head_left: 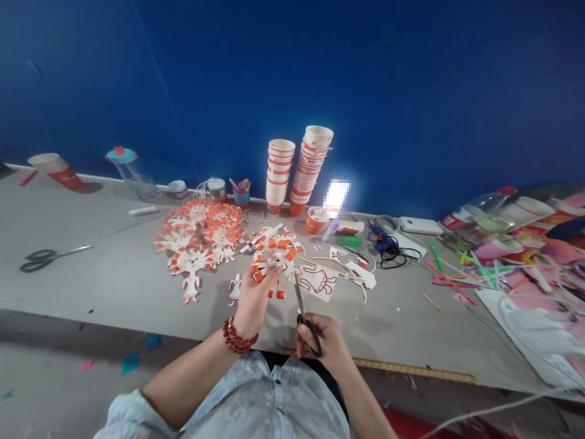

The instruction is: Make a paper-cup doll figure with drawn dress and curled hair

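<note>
Between the fingers of my left hand point(256, 299) is a paper-cup cutout point(278, 261) with a fringe of curled orange-and-white strips around its edge. My right hand point(324, 341) grips the black handles of a pair of scissors point(301, 308). The blades point up and away, close to the right side of the cutout; whether they touch it I cannot tell. Behind the blades lies a white paper point(320, 280) with a dress figure outlined in red. A small cut-out dress figure point(234, 289) rests just left of my left hand. Further left is a pile of finished-looking fringed paper dolls point(196, 235).
Two tall stacks of paper cups point(280, 177) stand against the blue wall. A second pair of scissors point(55, 256) lies at the left. Black cable point(388, 247), plastic bottles point(478, 207) and colourful craft scraps point(493, 268) crowd the right. A bright phone screen point(336, 198) leans at the back.
</note>
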Motion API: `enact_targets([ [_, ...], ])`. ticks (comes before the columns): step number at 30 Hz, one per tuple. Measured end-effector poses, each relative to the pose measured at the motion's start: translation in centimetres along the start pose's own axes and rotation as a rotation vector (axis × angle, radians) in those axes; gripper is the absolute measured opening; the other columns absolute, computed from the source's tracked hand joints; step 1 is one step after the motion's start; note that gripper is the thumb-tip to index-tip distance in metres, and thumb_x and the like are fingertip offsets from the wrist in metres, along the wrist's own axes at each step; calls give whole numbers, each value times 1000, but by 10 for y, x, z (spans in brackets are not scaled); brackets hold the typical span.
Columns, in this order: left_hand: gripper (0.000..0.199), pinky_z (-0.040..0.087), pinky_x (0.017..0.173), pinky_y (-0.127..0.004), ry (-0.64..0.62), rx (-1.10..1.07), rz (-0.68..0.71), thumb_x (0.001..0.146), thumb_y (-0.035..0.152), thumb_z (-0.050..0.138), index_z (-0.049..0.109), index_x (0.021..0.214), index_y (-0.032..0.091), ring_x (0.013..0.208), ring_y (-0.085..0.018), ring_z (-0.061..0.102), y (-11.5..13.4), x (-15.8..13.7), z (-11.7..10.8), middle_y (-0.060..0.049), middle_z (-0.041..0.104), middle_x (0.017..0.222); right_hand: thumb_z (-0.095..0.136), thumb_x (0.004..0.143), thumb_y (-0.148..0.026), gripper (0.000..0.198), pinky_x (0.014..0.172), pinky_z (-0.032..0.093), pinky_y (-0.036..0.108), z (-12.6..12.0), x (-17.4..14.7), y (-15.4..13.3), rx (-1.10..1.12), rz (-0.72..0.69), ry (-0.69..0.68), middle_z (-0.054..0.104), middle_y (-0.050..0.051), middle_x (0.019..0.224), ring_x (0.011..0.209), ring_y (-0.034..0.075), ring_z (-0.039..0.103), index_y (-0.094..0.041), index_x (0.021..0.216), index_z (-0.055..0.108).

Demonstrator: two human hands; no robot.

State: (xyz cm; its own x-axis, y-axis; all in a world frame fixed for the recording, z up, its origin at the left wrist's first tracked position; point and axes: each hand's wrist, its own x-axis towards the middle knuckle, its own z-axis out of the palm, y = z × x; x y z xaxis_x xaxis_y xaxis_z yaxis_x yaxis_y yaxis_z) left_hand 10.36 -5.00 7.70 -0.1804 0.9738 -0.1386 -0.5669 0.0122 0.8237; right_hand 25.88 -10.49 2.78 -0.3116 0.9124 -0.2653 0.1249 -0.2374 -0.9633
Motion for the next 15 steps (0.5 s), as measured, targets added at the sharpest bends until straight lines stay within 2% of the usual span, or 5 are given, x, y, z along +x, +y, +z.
enact_targets([
  [3,34,44,41,-18,-26,-6,5,65,34,84,57,78,17,50,-7,47,1,1,0,6,53,64,60,71,-76,59,43,31,23,0,-2,4,27,24,-9,58,2,44,37,10,45,-19,62,52],
  [8,31,45,46,-17,-2,9,3,65,31,84,60,80,17,56,-8,51,1,1,-1,4,58,69,59,74,-76,59,42,26,22,-1,-5,8,54,16,-14,57,2,42,37,9,40,-18,60,53],
  [15,29,46,51,-18,-15,23,-19,68,29,82,60,81,16,55,-6,50,-3,2,-3,3,59,70,54,75,-77,61,42,29,23,-1,-3,10,-33,-23,17,52,1,39,36,9,40,-19,54,49],
])
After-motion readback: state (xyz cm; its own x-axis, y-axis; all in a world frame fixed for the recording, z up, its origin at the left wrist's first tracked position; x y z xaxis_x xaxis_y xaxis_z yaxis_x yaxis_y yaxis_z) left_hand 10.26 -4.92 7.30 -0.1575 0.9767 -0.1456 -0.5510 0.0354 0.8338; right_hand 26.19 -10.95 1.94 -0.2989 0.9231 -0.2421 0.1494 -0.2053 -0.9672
